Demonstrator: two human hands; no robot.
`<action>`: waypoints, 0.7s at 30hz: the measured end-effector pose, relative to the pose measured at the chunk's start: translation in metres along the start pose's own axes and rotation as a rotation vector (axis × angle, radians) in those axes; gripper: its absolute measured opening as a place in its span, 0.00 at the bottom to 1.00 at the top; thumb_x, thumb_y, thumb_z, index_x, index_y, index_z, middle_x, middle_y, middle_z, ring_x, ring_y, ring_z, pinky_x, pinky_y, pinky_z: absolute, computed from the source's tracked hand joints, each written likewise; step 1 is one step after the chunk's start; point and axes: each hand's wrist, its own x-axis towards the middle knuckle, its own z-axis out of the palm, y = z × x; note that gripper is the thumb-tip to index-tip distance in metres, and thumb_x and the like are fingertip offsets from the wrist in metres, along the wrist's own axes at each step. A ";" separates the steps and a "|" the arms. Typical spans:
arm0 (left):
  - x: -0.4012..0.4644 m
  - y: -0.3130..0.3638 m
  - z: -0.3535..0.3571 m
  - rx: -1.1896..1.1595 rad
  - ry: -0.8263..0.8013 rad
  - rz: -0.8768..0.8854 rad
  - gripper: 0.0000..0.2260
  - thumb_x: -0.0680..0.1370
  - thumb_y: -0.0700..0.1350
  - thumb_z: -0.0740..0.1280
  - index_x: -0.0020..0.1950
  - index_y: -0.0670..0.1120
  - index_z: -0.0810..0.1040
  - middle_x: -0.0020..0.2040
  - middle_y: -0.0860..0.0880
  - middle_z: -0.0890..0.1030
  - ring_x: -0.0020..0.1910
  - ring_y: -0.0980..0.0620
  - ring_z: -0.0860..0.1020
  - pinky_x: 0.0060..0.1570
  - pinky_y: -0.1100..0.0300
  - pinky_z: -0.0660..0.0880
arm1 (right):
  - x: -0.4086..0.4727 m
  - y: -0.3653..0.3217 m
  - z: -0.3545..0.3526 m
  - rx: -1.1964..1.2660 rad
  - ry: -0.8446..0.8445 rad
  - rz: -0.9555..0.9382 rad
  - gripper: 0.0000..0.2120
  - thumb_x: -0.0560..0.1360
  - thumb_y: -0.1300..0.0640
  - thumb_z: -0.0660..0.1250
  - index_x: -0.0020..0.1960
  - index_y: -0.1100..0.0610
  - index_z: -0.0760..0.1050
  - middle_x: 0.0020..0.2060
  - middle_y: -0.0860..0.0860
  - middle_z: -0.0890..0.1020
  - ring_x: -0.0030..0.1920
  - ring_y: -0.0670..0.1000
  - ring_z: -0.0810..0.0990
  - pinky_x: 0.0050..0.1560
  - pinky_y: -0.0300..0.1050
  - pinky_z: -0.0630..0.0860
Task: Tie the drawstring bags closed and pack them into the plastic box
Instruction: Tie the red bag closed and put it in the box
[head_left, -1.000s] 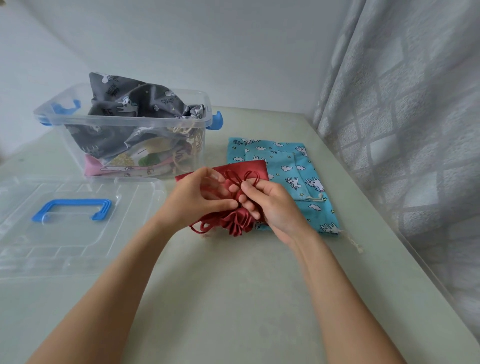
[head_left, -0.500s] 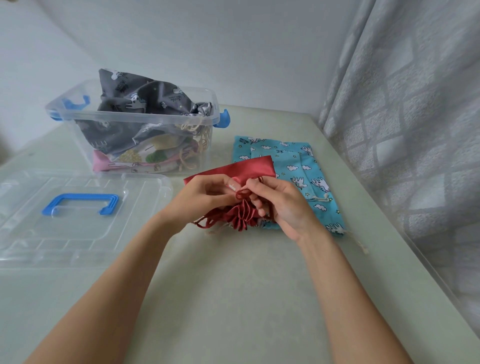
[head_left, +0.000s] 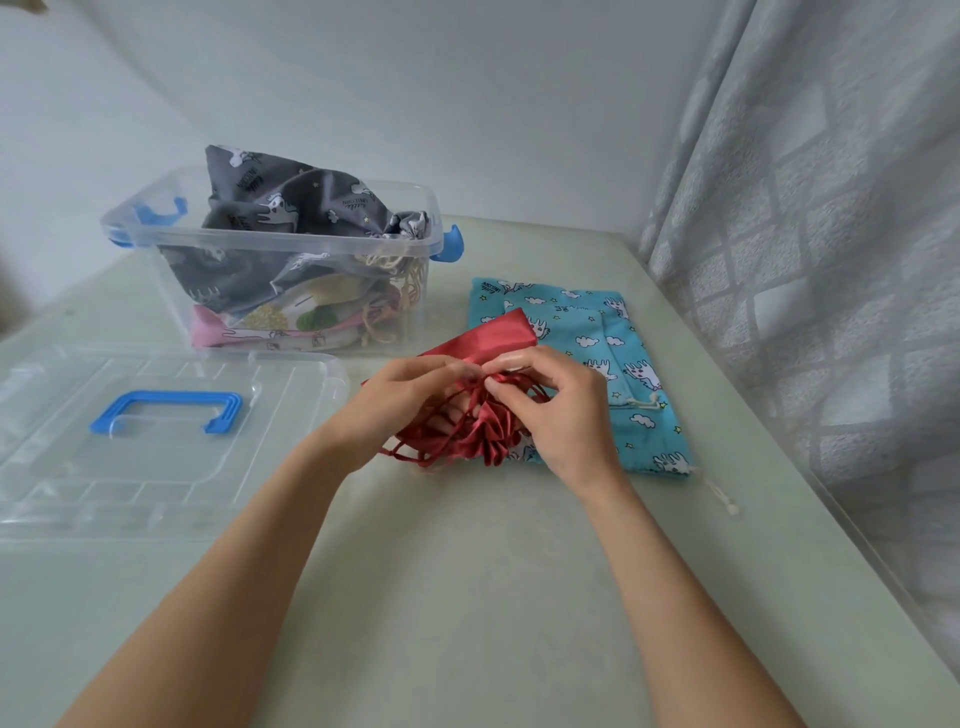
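Between both hands (head_left: 467, 400), red bag (head_left: 483, 436)

home rm, grey patterned curtain (head_left: 831, 234), plain white wall (head_left: 467, 104), pale green table (head_left: 467, 597)

Around my workspace
A pale green table (head_left: 467, 597) lies under me, a grey patterned curtain (head_left: 831, 260) hangs on the right, and a plain white wall (head_left: 415, 93) stands far.

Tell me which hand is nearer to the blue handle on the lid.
Left. The left hand works the red bag just right of the lid's blue handle. The right hand is farther right, over the blue bag.
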 end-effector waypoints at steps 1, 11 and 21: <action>-0.001 0.000 0.000 0.010 -0.034 0.015 0.08 0.79 0.45 0.62 0.45 0.49 0.81 0.32 0.58 0.79 0.32 0.61 0.77 0.34 0.71 0.71 | 0.000 -0.001 0.000 -0.006 -0.002 -0.026 0.05 0.69 0.66 0.73 0.44 0.59 0.82 0.40 0.49 0.84 0.44 0.43 0.82 0.49 0.36 0.76; -0.002 -0.001 -0.003 0.139 0.013 0.138 0.05 0.79 0.43 0.62 0.44 0.45 0.74 0.37 0.52 0.78 0.34 0.60 0.77 0.35 0.66 0.76 | 0.002 -0.001 -0.006 0.091 0.068 0.093 0.05 0.70 0.61 0.73 0.45 0.58 0.83 0.40 0.47 0.85 0.44 0.42 0.82 0.47 0.34 0.76; 0.005 -0.003 -0.010 0.207 0.212 0.222 0.04 0.78 0.40 0.64 0.42 0.46 0.75 0.29 0.57 0.77 0.28 0.63 0.75 0.31 0.73 0.70 | 0.007 0.008 -0.012 0.207 0.227 0.360 0.03 0.71 0.56 0.73 0.40 0.53 0.80 0.36 0.50 0.84 0.37 0.47 0.81 0.41 0.38 0.77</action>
